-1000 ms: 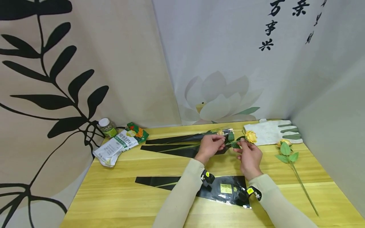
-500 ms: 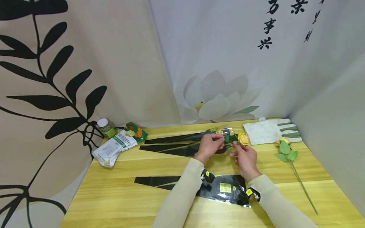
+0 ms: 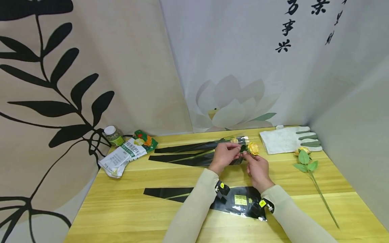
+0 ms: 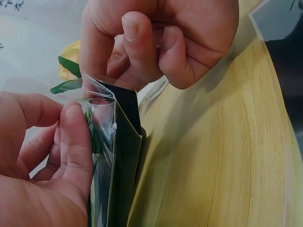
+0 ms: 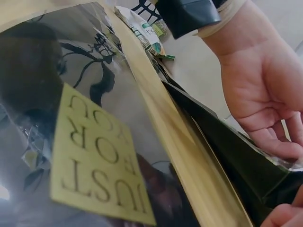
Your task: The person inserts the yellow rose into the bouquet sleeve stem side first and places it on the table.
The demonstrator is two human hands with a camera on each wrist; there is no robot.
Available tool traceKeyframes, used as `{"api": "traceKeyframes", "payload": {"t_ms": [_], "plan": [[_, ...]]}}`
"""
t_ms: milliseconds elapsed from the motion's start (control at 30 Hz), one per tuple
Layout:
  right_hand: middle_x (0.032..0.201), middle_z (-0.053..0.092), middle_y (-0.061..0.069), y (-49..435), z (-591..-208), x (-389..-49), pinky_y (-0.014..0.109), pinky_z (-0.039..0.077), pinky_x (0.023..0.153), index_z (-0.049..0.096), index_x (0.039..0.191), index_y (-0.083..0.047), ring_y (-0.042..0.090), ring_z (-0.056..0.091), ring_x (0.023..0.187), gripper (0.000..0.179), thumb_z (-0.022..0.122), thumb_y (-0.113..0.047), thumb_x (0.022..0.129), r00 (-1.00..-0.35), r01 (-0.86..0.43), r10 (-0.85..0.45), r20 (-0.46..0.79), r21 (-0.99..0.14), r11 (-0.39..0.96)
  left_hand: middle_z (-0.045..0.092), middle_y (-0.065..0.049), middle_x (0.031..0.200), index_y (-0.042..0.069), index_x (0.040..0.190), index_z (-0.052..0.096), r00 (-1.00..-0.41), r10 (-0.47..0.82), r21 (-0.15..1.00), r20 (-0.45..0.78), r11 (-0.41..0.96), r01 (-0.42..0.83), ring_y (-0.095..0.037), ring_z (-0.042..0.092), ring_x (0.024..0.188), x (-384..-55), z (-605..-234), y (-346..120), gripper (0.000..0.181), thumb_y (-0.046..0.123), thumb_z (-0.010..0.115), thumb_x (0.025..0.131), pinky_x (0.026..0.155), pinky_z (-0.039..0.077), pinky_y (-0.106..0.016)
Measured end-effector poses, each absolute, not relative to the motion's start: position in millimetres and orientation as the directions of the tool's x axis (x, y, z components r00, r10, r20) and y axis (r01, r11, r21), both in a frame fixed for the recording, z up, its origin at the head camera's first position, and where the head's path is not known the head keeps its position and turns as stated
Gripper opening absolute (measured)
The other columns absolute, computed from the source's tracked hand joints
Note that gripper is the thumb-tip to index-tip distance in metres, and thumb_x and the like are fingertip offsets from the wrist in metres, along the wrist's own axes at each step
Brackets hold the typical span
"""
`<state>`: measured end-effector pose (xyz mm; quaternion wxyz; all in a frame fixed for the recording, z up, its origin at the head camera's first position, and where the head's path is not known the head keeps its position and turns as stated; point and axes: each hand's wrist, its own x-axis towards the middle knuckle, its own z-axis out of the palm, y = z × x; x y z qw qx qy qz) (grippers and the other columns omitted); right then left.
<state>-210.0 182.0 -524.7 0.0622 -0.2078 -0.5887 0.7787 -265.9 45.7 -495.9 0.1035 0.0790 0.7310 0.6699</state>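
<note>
My left hand [image 3: 224, 157] pinches the mouth of a black and clear plastic flower sleeve [image 3: 182, 158]; the left wrist view shows its clear film [image 4: 102, 113] between thumb and fingers. My right hand [image 3: 257, 170] holds a yellow artificial rose [image 3: 253, 148] just below its head, the grip itself partly hidden behind the fingers. The rose's stem and leaves run into the sleeve, its bloom outside the mouth. In the left wrist view, green leaves [image 4: 68, 85] stick out by the film's edge. The right wrist view has the sleeve's black side [image 5: 227, 146] below the left hand [image 5: 265, 90].
Behind lies another sleeve [image 3: 185, 147] with a rose inside. A flat black sleeve with a gold label [image 3: 240, 200] lies under the forearms. Another yellow rose [image 3: 304, 158] and a white glove [image 3: 282, 140] are at right. A jar [image 3: 113, 135] and a packet [image 3: 127, 155] stand left.
My right hand has moved left with the rose, bringing its bloom closer to the sleeve's mouth. More of the stem and leaves are inside. The left hand has stayed nearly still.
</note>
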Motion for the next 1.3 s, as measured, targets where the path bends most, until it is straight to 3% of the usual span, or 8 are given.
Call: {"api": "traceKeyframes", "payload": {"t_ms": [433, 567, 733, 933, 1033, 1200, 1300], "plan": [[0.049, 0.049, -0.008, 180, -523, -213, 0.020, 0.035, 0.042, 0.071, 0.094, -0.015, 0.004, 0.042, 0.039, 0.013, 0.072, -0.025, 0.103, -0.923, 0.201, 0.239, -0.303, -0.906, -0.372, 0.081, -0.006, 0.100, 0.005, 0.110, 0.083, -0.959, 0.283, 0.999, -0.031, 0.034, -0.023, -0.008, 0.074, 0.073, -266, -494, 44, 0.015, 0.008, 0.071, 0.101, 0.071, 0.065, -0.023], [0.063, 0.061, -0.010, 182, -523, -212, 0.019, 0.034, 0.044, 0.067, 0.097, -0.013, 0.004, 0.046, 0.045, 0.020, 0.070, -0.030, 0.105, -0.934, 0.216, 0.178, -0.311, -0.885, -0.413, 0.079, -0.006, 0.095, 0.005, 0.113, 0.082, -0.959, 0.279, 0.999, -0.042, 0.036, -0.033, -0.008, 0.073, 0.074, -267, -494, 39, 0.017, 0.011, 0.071, 0.102, 0.074, 0.066, -0.027], [0.091, 0.077, -0.013, 186, -520, -209, 0.017, 0.035, 0.046, 0.053, 0.120, -0.013, 0.006, 0.059, 0.052, 0.041, 0.055, -0.052, 0.109, -0.949, 0.257, 0.036, -0.313, -0.837, -0.483, 0.079, -0.013, 0.093, 0.000, 0.120, 0.079, -0.960, 0.279, 0.999, -0.042, 0.039, -0.032, -0.008, 0.072, 0.071, -269, -495, 36, 0.024, 0.014, 0.073, 0.101, 0.073, 0.066, -0.027], [0.091, 0.080, -0.010, 195, -517, -210, 0.018, 0.037, 0.044, 0.050, 0.131, -0.014, 0.010, 0.065, 0.052, 0.061, 0.031, -0.068, 0.109, -0.932, 0.327, -0.057, -0.358, -0.765, -0.555, 0.079, -0.011, 0.091, 0.001, 0.119, 0.080, -0.964, 0.265, 0.998, -0.034, 0.068, -0.017, -0.007, 0.071, 0.069, -271, -495, 33, 0.023, 0.014, 0.074, 0.101, 0.069, 0.064, -0.023], [0.090, 0.079, -0.010, 199, -515, -211, 0.016, 0.037, 0.045, 0.050, 0.129, -0.015, 0.008, 0.064, 0.053, 0.054, 0.031, -0.062, 0.112, -0.921, 0.354, -0.046, -0.387, -0.782, -0.514, 0.079, -0.012, 0.093, 0.002, 0.118, 0.080, -0.963, 0.265, 0.998, -0.043, 0.060, -0.028, -0.008, 0.071, 0.071, -270, -494, 32, 0.023, 0.016, 0.074, 0.101, 0.070, 0.064, -0.024], [0.103, 0.080, -0.006, 206, -512, -211, 0.015, 0.037, 0.047, 0.042, 0.126, -0.021, 0.007, 0.064, 0.055, 0.029, 0.036, -0.047, 0.114, -0.923, 0.353, -0.032, -0.382, -0.816, -0.458, 0.079, -0.013, 0.097, 0.004, 0.116, 0.081, -0.963, 0.267, 0.998, -0.045, 0.049, -0.033, -0.009, 0.072, 0.072, -271, -493, 29, 0.020, 0.014, 0.074, 0.101, 0.072, 0.065, -0.025], [0.108, 0.079, -0.003, 209, -511, -210, 0.015, 0.038, 0.049, 0.041, 0.127, -0.024, 0.008, 0.065, 0.057, 0.023, 0.039, -0.043, 0.115, -0.928, 0.347, -0.029, -0.371, -0.835, -0.427, 0.079, -0.011, 0.096, 0.005, 0.114, 0.082, -0.964, 0.263, 0.998, -0.044, 0.059, -0.029, -0.009, 0.072, 0.072, -271, -493, 29, 0.018, 0.014, 0.074, 0.100, 0.072, 0.065, -0.025]]}}
